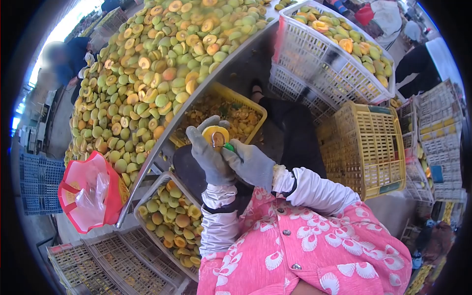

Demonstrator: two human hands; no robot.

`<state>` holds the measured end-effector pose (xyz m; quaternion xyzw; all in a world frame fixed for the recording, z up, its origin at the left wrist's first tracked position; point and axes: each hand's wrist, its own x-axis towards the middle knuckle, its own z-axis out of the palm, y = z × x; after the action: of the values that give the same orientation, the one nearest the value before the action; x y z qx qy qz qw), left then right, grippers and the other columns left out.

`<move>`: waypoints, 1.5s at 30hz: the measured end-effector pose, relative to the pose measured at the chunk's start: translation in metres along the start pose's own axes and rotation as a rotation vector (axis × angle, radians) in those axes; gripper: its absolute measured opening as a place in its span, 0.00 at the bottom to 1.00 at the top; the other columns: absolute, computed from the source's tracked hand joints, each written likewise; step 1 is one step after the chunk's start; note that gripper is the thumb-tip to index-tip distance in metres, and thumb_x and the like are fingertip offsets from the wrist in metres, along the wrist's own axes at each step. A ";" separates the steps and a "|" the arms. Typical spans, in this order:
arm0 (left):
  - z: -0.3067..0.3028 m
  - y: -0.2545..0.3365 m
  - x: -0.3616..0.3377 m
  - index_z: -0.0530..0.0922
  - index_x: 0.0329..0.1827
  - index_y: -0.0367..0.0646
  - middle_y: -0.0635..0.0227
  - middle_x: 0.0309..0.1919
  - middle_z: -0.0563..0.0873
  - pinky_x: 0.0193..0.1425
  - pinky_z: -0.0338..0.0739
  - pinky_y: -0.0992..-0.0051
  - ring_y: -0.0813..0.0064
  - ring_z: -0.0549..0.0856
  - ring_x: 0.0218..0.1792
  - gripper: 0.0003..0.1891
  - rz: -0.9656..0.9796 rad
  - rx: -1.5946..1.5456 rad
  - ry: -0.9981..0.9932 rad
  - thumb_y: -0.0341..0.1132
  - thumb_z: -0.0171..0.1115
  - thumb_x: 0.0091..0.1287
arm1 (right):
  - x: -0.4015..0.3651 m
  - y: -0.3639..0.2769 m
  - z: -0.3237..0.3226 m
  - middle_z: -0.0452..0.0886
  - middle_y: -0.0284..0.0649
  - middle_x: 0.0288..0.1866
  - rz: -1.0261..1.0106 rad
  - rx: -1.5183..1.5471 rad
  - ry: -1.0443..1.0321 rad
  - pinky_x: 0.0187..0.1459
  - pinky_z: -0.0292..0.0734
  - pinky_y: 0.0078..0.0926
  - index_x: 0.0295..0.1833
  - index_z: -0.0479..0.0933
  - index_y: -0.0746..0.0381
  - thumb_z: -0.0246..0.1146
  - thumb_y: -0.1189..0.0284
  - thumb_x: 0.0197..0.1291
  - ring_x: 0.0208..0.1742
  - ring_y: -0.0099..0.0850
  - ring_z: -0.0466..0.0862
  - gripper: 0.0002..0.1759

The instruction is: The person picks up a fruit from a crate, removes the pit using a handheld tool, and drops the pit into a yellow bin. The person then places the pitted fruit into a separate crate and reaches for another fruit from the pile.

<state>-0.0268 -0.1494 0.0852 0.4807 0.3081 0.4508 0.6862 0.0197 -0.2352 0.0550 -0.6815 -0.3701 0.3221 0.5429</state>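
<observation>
My gloved left hand [210, 160] is closed around a yellow peach half [215, 132], its cut face turned up with the brown pit area in the middle. In my gloved right hand [253, 164] is a pitting knife [229, 146] with a green handle. Its curved metal tip meets the centre of the peach half. Below my hands stands a yellow crate [263, 118] holding cut fruit scraps. A big heap of halved peaches [147, 88] covers the metal-edged table in front of me on the left.
Beside my left forearm is a crate of peach halves [172, 216]. A red-and-white bag [91, 194] hangs at the table's edge [196, 93]. To the right stand a yellow crate [366, 147] and a full white crate [334, 64]. Other people work nearby.
</observation>
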 end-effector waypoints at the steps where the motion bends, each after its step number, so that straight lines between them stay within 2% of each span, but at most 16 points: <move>1: -0.001 0.002 0.000 0.80 0.50 0.31 0.57 0.35 0.87 0.51 0.78 0.74 0.69 0.84 0.39 0.36 -0.002 0.000 0.000 0.60 0.35 0.79 | -0.001 0.002 0.001 0.84 0.57 0.36 -0.030 0.007 0.003 0.41 0.77 0.42 0.52 0.73 0.66 0.54 0.58 0.75 0.39 0.54 0.85 0.20; 5: -0.018 0.007 0.009 0.78 0.50 0.32 0.57 0.37 0.86 0.50 0.78 0.73 0.70 0.84 0.37 0.31 -0.085 0.024 -0.175 0.57 0.41 0.79 | -0.010 -0.027 -0.006 0.82 0.46 0.30 0.198 0.151 -0.136 0.32 0.77 0.34 0.54 0.73 0.65 0.53 0.56 0.76 0.27 0.36 0.83 0.21; 7: -0.022 0.006 0.012 0.75 0.52 0.33 0.56 0.42 0.86 0.51 0.78 0.72 0.70 0.84 0.40 0.28 -0.147 0.002 -0.283 0.54 0.45 0.79 | -0.013 -0.030 -0.007 0.72 0.28 0.24 0.317 0.266 -0.195 0.19 0.68 0.19 0.54 0.73 0.57 0.49 0.54 0.77 0.19 0.17 0.71 0.19; 17: -0.006 0.014 -0.002 0.81 0.46 0.33 0.61 0.32 0.86 0.45 0.76 0.77 0.75 0.82 0.36 0.28 -0.038 0.207 -0.134 0.50 0.40 0.81 | -0.010 -0.020 -0.010 0.73 0.32 0.26 0.349 0.329 -0.267 0.19 0.73 0.23 0.54 0.74 0.60 0.46 0.49 0.77 0.19 0.22 0.71 0.25; 22: -0.004 0.016 0.000 0.81 0.45 0.32 0.61 0.31 0.86 0.45 0.76 0.77 0.75 0.83 0.35 0.28 0.229 0.389 -0.167 0.49 0.39 0.81 | -0.013 -0.029 -0.018 0.67 0.28 0.20 0.520 0.622 -0.435 0.18 0.70 0.24 0.40 0.73 0.59 0.45 0.46 0.76 0.16 0.20 0.67 0.28; 24: -0.008 0.022 0.005 0.81 0.44 0.32 0.60 0.29 0.86 0.44 0.77 0.76 0.74 0.83 0.33 0.29 -0.081 0.275 -0.239 0.51 0.40 0.80 | -0.010 -0.030 -0.023 0.65 0.28 0.19 0.530 0.623 -0.478 0.18 0.70 0.24 0.37 0.72 0.59 0.45 0.44 0.75 0.16 0.20 0.66 0.29; 25: -0.012 0.020 0.010 0.81 0.44 0.32 0.60 0.29 0.86 0.44 0.77 0.76 0.74 0.83 0.33 0.29 -0.083 0.274 -0.237 0.51 0.40 0.80 | -0.008 -0.032 -0.025 0.64 0.27 0.18 0.537 0.619 -0.528 0.18 0.69 0.25 0.34 0.70 0.58 0.45 0.43 0.75 0.16 0.20 0.65 0.30; 27: -0.022 0.008 0.021 0.81 0.44 0.33 0.58 0.29 0.86 0.40 0.77 0.76 0.74 0.84 0.31 0.30 -0.458 0.009 -0.392 0.54 0.41 0.79 | -0.008 -0.036 -0.028 0.65 0.26 0.19 0.548 0.615 -0.535 0.18 0.67 0.23 0.33 0.70 0.59 0.46 0.42 0.74 0.16 0.19 0.64 0.31; 29: -0.019 0.006 0.027 0.82 0.41 0.33 0.58 0.27 0.86 0.36 0.78 0.75 0.73 0.84 0.29 0.31 -0.490 -0.087 -0.436 0.55 0.42 0.79 | -0.010 -0.035 -0.030 0.63 0.24 0.20 0.554 0.716 -0.550 0.18 0.64 0.21 0.34 0.69 0.57 0.46 0.41 0.73 0.15 0.18 0.61 0.30; 32: -0.006 0.010 0.028 0.82 0.37 0.33 0.58 0.24 0.85 0.34 0.78 0.75 0.72 0.83 0.25 0.32 -0.459 0.214 -0.319 0.56 0.42 0.79 | -0.004 -0.028 -0.035 0.61 0.21 0.21 0.650 1.014 -0.690 0.18 0.58 0.16 0.35 0.68 0.54 0.49 0.39 0.72 0.16 0.14 0.58 0.28; 34: -0.008 -0.006 0.035 0.82 0.40 0.35 0.60 0.26 0.84 0.34 0.79 0.75 0.70 0.81 0.22 0.31 -0.147 0.285 -0.289 0.58 0.43 0.77 | 0.005 -0.013 -0.038 0.60 0.21 0.20 0.649 1.139 -0.792 0.17 0.56 0.14 0.36 0.67 0.53 0.49 0.39 0.72 0.16 0.13 0.56 0.27; 35: -0.008 -0.007 0.038 0.82 0.40 0.35 0.60 0.26 0.84 0.34 0.79 0.75 0.70 0.81 0.22 0.31 -0.140 0.281 -0.290 0.58 0.43 0.77 | 0.009 -0.004 -0.038 0.59 0.20 0.20 0.658 1.277 -0.892 0.16 0.54 0.12 0.36 0.67 0.51 0.50 0.40 0.72 0.16 0.11 0.54 0.26; 38: -0.007 -0.017 0.052 0.83 0.35 0.34 0.59 0.22 0.85 0.32 0.78 0.78 0.73 0.82 0.22 0.36 -0.322 0.140 -0.379 0.61 0.41 0.77 | 0.028 0.018 -0.029 0.59 0.22 0.19 0.741 1.505 -0.931 0.13 0.50 0.11 0.40 0.70 0.56 0.45 0.41 0.74 0.15 0.12 0.55 0.28; 41: -0.018 -0.045 0.067 0.81 0.43 0.36 0.60 0.27 0.86 0.34 0.79 0.76 0.72 0.82 0.25 0.37 -0.602 -0.183 -0.335 0.65 0.39 0.76 | 0.049 0.033 -0.027 0.59 0.22 0.18 0.764 1.654 -1.005 0.11 0.48 0.11 0.39 0.70 0.56 0.44 0.43 0.75 0.14 0.11 0.54 0.27; 43: -0.024 -0.058 0.073 0.80 0.47 0.36 0.59 0.32 0.86 0.36 0.78 0.75 0.71 0.82 0.29 0.37 -0.586 -0.141 -0.294 0.66 0.38 0.76 | 0.054 0.035 -0.029 0.58 0.22 0.18 0.795 1.606 -0.955 0.11 0.48 0.11 0.39 0.71 0.57 0.44 0.42 0.75 0.13 0.12 0.54 0.28; 45: -0.025 -0.065 0.082 0.80 0.47 0.37 0.58 0.35 0.86 0.37 0.78 0.75 0.70 0.82 0.32 0.37 -0.563 -0.231 -0.057 0.67 0.39 0.75 | 0.060 0.029 -0.034 0.57 0.22 0.17 0.733 1.567 -1.020 0.11 0.47 0.10 0.39 0.72 0.57 0.43 0.42 0.75 0.13 0.12 0.53 0.29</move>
<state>0.0057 -0.0733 0.0162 0.3079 0.3565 0.2613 0.8425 0.0838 -0.2053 0.0314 0.0155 -0.0096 0.8758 0.4824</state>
